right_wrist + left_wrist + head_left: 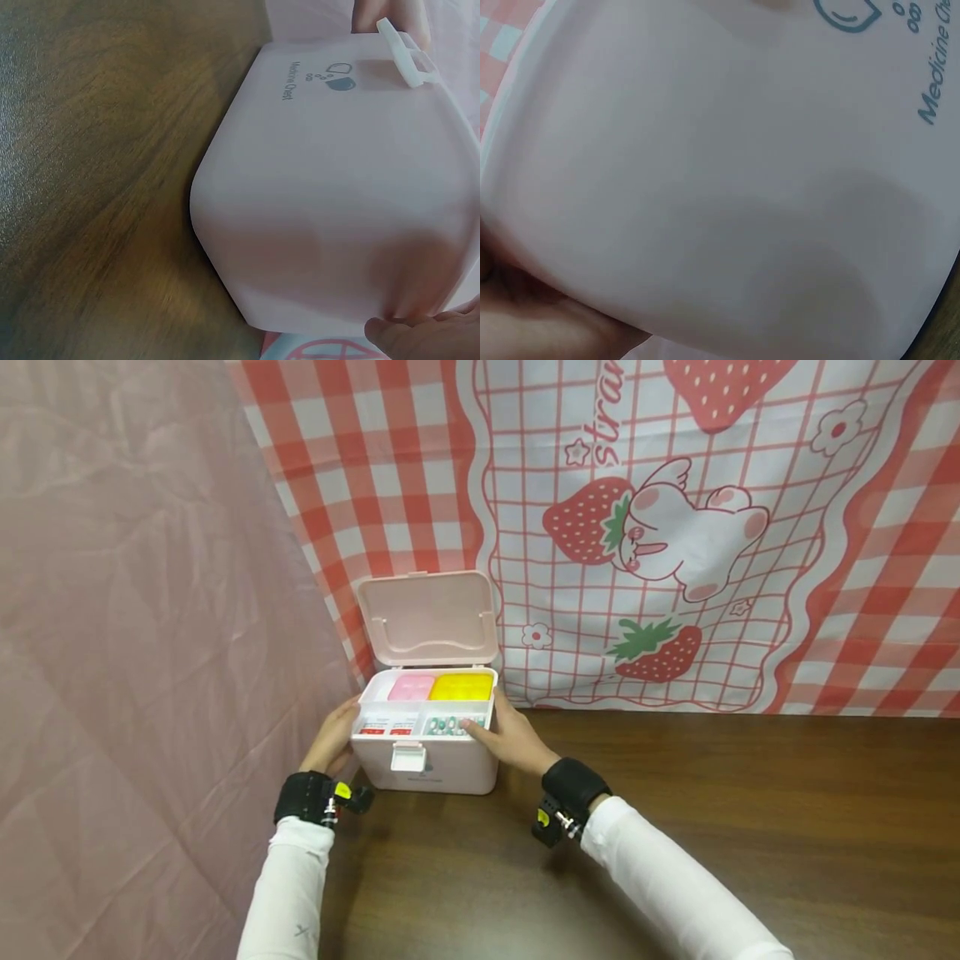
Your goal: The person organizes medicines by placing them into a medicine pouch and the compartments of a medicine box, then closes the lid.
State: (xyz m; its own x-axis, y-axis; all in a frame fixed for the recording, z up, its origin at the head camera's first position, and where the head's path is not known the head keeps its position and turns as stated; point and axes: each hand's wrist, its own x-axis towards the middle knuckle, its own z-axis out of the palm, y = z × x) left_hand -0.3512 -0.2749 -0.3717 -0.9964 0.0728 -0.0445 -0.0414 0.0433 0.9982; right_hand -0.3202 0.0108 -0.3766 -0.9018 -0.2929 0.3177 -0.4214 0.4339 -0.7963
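A pale pink medicine chest [427, 768] stands on the table with its lid [431, 618] raised. My left hand [332, 737] holds its left side, and my right hand [517, 739] grips the right side with the thumb over the front rim. Inside the upper tray are a pink box [411, 687], a yellow box [462, 687], red-and-white packets [373, 727] and green-and-white capsules [442, 726]. The front latch [408, 757] hangs outward. In the left wrist view the chest wall [705, 150] hides most of the left fingers. Printed lettering [288, 81] shows in the right wrist view.
A brown wooden table [675, 810] extends to the right and toward me. Close on the left hangs a pink cloth [165, 652]. Behind the chest is a red-and-white checked cloth [397, 468] with strawberry prints.
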